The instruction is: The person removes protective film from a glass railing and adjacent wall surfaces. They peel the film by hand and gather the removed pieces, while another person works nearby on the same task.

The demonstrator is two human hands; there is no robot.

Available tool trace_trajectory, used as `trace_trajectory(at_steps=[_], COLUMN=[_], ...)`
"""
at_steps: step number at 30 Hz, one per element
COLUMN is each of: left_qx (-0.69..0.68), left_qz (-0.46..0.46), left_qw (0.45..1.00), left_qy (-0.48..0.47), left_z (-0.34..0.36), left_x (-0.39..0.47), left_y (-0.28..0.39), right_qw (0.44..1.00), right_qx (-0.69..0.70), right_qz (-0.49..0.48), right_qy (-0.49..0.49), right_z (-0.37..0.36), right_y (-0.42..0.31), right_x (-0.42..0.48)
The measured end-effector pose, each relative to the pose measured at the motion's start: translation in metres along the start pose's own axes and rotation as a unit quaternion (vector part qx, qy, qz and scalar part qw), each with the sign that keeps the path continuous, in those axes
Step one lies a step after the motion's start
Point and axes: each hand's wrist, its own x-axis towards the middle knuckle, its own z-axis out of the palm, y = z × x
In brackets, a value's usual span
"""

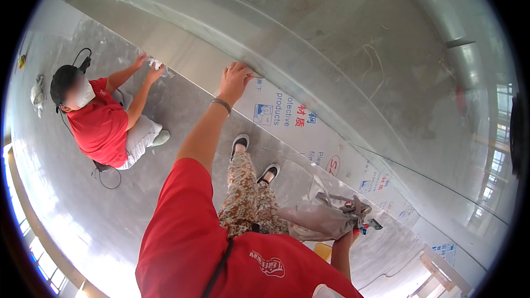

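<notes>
My left hand (235, 82), a bracelet on its wrist, reaches to a long stainless steel skirting strip below a glass panel (323, 49). Its fingers are bent together at the end of a printed white protective film (290, 120), and a thin sliver shows at the fingertips. Bare metal (186, 45) lies to the left of the hand. Low on the right, my right hand (347, 240) grips a scraper (374, 224) with a red and blue handle and a metal blade. A crumpled translucent plastic bag (319, 219) hangs beside it and partly hides the fingers.
A co-worker (97, 120) in a red shirt, cap and mask squats at left, both hands at white scraps by the strip. A crumpled plastic bag (37, 95) lies beyond. A cable (389, 273) and a wooden piece (437, 271) are at lower right.
</notes>
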Motion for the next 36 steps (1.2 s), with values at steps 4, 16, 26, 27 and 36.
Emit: trace_trajectory(at_steps=[4,16,26,27,36], left_qx=[0.024,-0.096,-0.157,-0.139,-0.606], left_qz=[0.060,-0.156,-0.137,-0.089,-0.303], left_qw=[0.998,0.960,0.889,0.898,0.681], left_qy=[-0.025,-0.213,-0.408,-0.408,-0.276], left_z=[0.009,0.015,0.034,0.036,-0.010], left_x=[0.000,-0.012,-0.132,-0.176,-0.261], left_y=[-0.010,0.008,0.097,0.129,0.224], right_qw=[1.000,0.999,0.890,0.819,0.856], right_qx=[0.006,0.003,-0.399,-0.508,-0.021], right_qz=[0.005,0.010,-0.153,-0.199,0.367], right_qy=[-0.018,-0.046,-0.158,-0.179,-0.364], right_z=[-0.010,0.007,0.073,0.086,0.161], right_y=[0.010,0.011,0.002,-0.002,0.008], right_x=[0.006,0.007,0.016,0.016,0.040])
